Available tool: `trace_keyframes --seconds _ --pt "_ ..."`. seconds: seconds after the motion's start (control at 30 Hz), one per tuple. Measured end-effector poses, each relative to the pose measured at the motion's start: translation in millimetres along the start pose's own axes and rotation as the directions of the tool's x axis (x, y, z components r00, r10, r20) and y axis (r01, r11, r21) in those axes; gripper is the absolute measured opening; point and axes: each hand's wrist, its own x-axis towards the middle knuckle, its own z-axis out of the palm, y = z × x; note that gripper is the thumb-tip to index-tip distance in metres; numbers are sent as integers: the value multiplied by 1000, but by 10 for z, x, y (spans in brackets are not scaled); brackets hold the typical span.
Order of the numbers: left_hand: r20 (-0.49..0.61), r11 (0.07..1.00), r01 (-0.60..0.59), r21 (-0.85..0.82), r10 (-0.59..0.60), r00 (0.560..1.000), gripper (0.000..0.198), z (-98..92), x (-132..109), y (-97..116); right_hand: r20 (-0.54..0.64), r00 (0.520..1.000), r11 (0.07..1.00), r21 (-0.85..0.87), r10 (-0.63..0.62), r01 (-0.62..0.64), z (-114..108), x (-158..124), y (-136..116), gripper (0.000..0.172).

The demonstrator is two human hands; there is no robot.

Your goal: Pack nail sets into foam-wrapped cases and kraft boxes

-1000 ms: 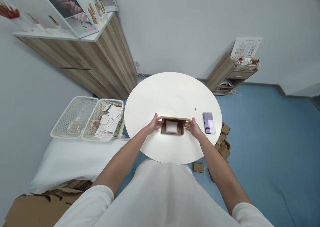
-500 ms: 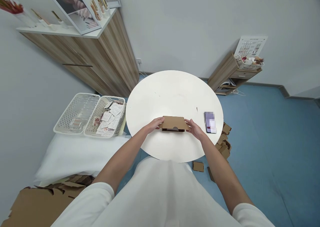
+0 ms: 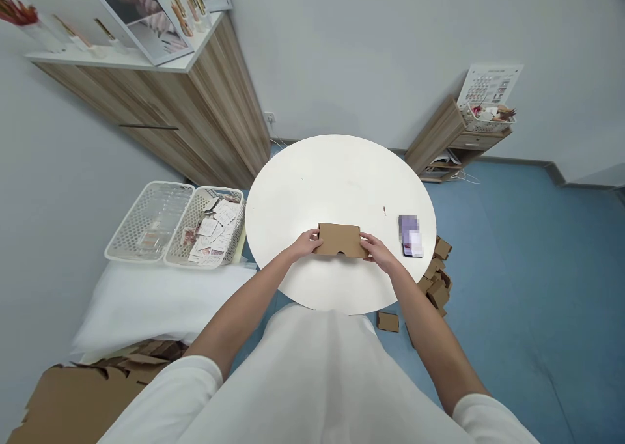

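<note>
A small brown cardboard box (image 3: 340, 239) rests on the round white table (image 3: 336, 170), its lid lying almost flat over the front, with a small half-round notch in the front edge. My left hand (image 3: 306, 244) grips the left end of the box, fingers bent around the side. On the opposite end, my right hand (image 3: 377, 250) holds the box with thumb and fingers at its edge. Both hands are closed on it from the two sides. The inside of the box is hidden by the lid.
A phone (image 3: 411, 236) lies on the table's right side. White baskets (image 3: 204, 228) with cards and clear packs stand at left, above flat cardboard (image 3: 73, 402). Folded boxes (image 3: 437, 281) pile on the floor at right. A wooden cabinet (image 3: 215, 105) stands at back left.
The box lid has come down: the dark gap at its front has closed to almost nothing. Both hands have moved slightly inward against the box ends.
</note>
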Motion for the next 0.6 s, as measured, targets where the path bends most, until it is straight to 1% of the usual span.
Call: trace_keyframes --seconds 0.17,0.3,0.4,0.6 --pt "-59 993 2 117 5 998 47 51 -8 -116 -53 998 997 -65 -36 33 58 46 131 45" --pt "-170 981 65 181 -34 985 51 121 4 -224 -187 978 983 -172 -94 62 120 80 250 48" --pt "-230 969 111 220 -58 971 54 167 20 -279 -262 959 970 -238 -104 40 168 89 318 49" --pt "-253 954 159 253 -93 963 55 221 49 -333 -302 951 965 -260 -60 -22 242 135 406 44"
